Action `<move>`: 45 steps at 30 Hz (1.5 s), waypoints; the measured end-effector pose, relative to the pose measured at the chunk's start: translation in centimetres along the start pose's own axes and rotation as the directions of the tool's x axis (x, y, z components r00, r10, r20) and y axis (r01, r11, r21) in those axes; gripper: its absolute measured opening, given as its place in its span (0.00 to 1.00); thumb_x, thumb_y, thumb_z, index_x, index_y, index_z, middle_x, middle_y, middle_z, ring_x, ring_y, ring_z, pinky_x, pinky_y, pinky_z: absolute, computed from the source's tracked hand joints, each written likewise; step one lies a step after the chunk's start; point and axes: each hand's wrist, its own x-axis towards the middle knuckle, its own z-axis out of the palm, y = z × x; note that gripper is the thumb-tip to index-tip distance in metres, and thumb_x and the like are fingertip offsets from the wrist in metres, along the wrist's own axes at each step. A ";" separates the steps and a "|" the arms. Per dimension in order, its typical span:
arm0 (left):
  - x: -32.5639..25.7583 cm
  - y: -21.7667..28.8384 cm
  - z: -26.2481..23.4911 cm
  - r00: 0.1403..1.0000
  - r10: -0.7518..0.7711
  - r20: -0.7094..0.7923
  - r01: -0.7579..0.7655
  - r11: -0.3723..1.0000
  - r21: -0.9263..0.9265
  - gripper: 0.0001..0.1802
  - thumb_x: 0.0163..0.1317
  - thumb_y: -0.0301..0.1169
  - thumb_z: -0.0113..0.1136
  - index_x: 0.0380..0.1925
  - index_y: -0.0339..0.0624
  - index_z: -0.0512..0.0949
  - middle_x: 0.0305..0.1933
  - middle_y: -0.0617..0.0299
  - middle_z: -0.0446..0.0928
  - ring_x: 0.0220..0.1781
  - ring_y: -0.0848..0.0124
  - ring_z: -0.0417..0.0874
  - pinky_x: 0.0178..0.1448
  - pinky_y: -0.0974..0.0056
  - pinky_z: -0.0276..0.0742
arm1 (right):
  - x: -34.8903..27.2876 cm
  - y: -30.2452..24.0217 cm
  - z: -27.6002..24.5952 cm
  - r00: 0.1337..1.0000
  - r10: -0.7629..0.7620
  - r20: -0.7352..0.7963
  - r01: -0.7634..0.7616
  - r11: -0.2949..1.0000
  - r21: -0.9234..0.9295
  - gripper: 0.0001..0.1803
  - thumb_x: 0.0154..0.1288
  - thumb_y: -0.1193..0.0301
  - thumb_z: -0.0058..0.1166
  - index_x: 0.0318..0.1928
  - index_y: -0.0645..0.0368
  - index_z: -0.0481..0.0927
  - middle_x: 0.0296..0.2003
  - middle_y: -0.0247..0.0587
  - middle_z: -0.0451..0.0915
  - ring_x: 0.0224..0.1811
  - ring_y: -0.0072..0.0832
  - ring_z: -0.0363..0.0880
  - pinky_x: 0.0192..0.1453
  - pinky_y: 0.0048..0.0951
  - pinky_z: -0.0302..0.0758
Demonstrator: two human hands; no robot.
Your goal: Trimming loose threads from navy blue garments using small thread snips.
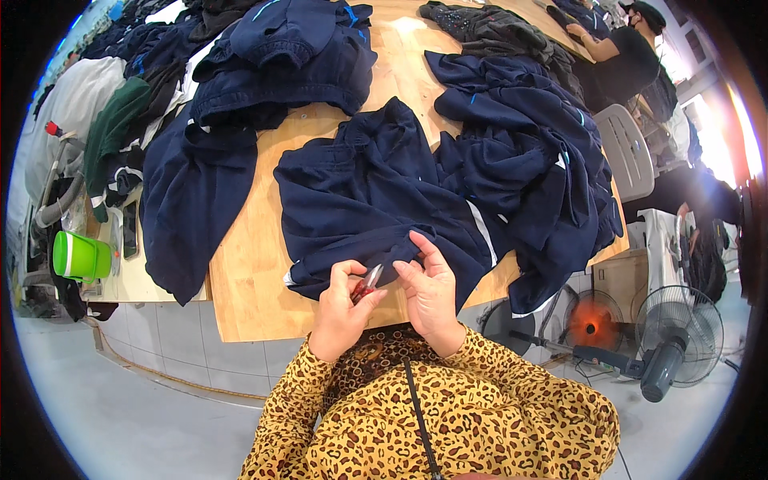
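Observation:
A navy garment (360, 188) with a white stripe lies spread in front of me, its near edge at the front of the wooden table (248, 296). My left hand (342, 304) is closed around small red-handled thread snips (370, 282), whose metal blades point up beside the cloth. Close to the blades, my right hand (432, 292) pinches the near part of the garment between thumb and fingers. The exact bit of cloth in that pinch is too small to make out.
Navy garments are heaped at back left (292, 64) and right (520, 152). A green-and-white container (80, 256) stands on the left table. Fans (680, 328) stand at lower right, near a grey chair (624, 152). Another person (628, 60) works at far right.

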 end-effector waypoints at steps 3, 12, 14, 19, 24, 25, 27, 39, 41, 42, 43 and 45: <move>0.1 -0.1 0.2 1.000 0.024 0.006 -0.024 0.999 0.036 0.21 0.58 0.26 0.64 0.44 0.38 0.62 0.26 0.64 0.74 0.27 0.82 0.69 0.32 0.75 0.67 | -0.1 -0.2 0.2 1.000 0.013 0.005 -0.013 1.000 0.000 0.29 0.58 0.86 0.55 0.61 0.65 0.65 0.36 0.35 0.75 0.36 0.16 0.73 0.46 0.16 0.72; 0.5 0.3 0.3 1.000 0.020 0.005 -0.021 0.998 0.053 0.21 0.57 0.27 0.65 0.43 0.38 0.62 0.25 0.64 0.74 0.26 0.82 0.69 0.31 0.75 0.67 | -0.2 0.0 -0.1 0.998 0.003 0.062 -0.002 1.000 -0.006 0.29 0.59 0.86 0.54 0.61 0.67 0.64 0.39 0.38 0.76 0.39 0.18 0.75 0.49 0.17 0.72; 0.6 0.2 0.2 1.000 0.015 0.004 -0.015 0.998 0.054 0.21 0.57 0.27 0.65 0.43 0.38 0.62 0.25 0.64 0.74 0.26 0.82 0.69 0.30 0.75 0.67 | -0.2 -0.1 0.0 0.999 0.004 0.044 -0.004 1.000 -0.012 0.29 0.59 0.86 0.54 0.61 0.67 0.64 0.40 0.38 0.76 0.40 0.18 0.75 0.49 0.18 0.72; 0.8 0.2 0.2 0.996 -0.056 0.063 0.060 0.997 -0.053 0.21 0.58 0.27 0.64 0.44 0.39 0.62 0.26 0.67 0.74 0.27 0.83 0.70 0.31 0.76 0.67 | -0.2 0.0 -0.2 0.998 0.012 0.070 -0.010 1.000 -0.029 0.29 0.59 0.86 0.54 0.61 0.67 0.63 0.41 0.39 0.76 0.41 0.18 0.75 0.49 0.18 0.73; 1.0 -0.2 0.1 0.987 -0.096 0.132 0.127 0.959 -0.252 0.20 0.59 0.27 0.63 0.45 0.39 0.63 0.28 0.66 0.75 0.27 0.83 0.72 0.31 0.76 0.67 | -0.3 -0.1 -0.1 0.997 0.013 0.070 -0.010 0.999 -0.042 0.29 0.59 0.86 0.54 0.61 0.67 0.63 0.42 0.40 0.75 0.42 0.18 0.75 0.49 0.18 0.73; 1.0 -0.3 0.1 0.983 -0.103 0.154 0.150 0.931 -0.333 0.20 0.60 0.29 0.63 0.46 0.37 0.63 0.29 0.65 0.76 0.27 0.83 0.72 0.29 0.76 0.67 | -0.3 -0.1 0.0 0.998 0.015 0.065 -0.012 0.999 -0.044 0.29 0.59 0.86 0.54 0.61 0.67 0.63 0.42 0.40 0.75 0.42 0.18 0.75 0.49 0.18 0.73; 1.2 0.6 -0.3 0.963 -0.169 0.210 0.238 0.901 -0.364 0.20 0.60 0.28 0.62 0.46 0.38 0.63 0.29 0.66 0.76 0.27 0.83 0.71 0.29 0.77 0.66 | -0.3 -0.1 -0.1 0.998 0.013 0.066 -0.011 0.999 -0.041 0.29 0.59 0.86 0.54 0.61 0.67 0.63 0.42 0.40 0.75 0.42 0.19 0.75 0.50 0.18 0.73; 1.7 0.1 0.1 0.997 -0.065 -0.033 0.054 0.963 -0.266 0.12 0.57 0.24 0.63 0.41 0.36 0.76 0.31 0.70 0.73 0.27 0.84 0.68 0.31 0.77 0.66 | -0.1 -0.8 0.6 0.998 0.041 -0.038 -0.041 0.999 0.005 0.31 0.58 0.85 0.55 0.63 0.64 0.62 0.27 0.27 0.68 0.26 0.11 0.63 0.30 0.12 0.61; 2.0 0.6 1.0 0.993 0.048 -0.109 -0.063 0.987 -0.146 0.07 0.57 0.25 0.64 0.33 0.35 0.77 0.30 0.69 0.73 0.25 0.82 0.67 0.29 0.76 0.65 | -0.1 -0.7 0.5 0.997 0.046 -0.069 -0.046 0.999 -0.001 0.31 0.58 0.85 0.55 0.63 0.64 0.62 0.27 0.27 0.68 0.25 0.10 0.62 0.29 0.11 0.61; 2.1 0.8 1.3 0.978 0.148 -0.146 -0.152 0.988 -0.015 0.06 0.57 0.25 0.63 0.33 0.35 0.77 0.29 0.67 0.72 0.25 0.82 0.67 0.29 0.75 0.65 | -0.1 -0.5 -0.2 0.999 0.040 -0.029 -0.040 0.999 -0.014 0.32 0.58 0.85 0.55 0.63 0.64 0.62 0.27 0.27 0.69 0.26 0.11 0.63 0.31 0.11 0.63; 2.2 1.0 1.4 0.953 0.250 -0.170 -0.232 0.965 0.119 0.06 0.57 0.24 0.63 0.32 0.34 0.76 0.28 0.65 0.71 0.25 0.81 0.67 0.28 0.74 0.65 | 0.0 -0.3 -0.6 0.999 0.034 0.012 -0.034 0.999 -0.026 0.32 0.58 0.85 0.55 0.63 0.63 0.61 0.28 0.28 0.69 0.27 0.11 0.65 0.32 0.11 0.65; 2.4 0.7 1.5 0.940 0.291 -0.180 -0.276 0.956 0.105 0.05 0.59 0.25 0.61 0.31 0.34 0.76 0.27 0.63 0.70 0.23 0.79 0.67 0.27 0.73 0.64 | 0.0 -0.2 -0.7 0.999 0.033 0.010 -0.033 0.999 -0.024 0.32 0.58 0.86 0.55 0.63 0.63 0.61 0.29 0.28 0.70 0.28 0.11 0.66 0.33 0.12 0.66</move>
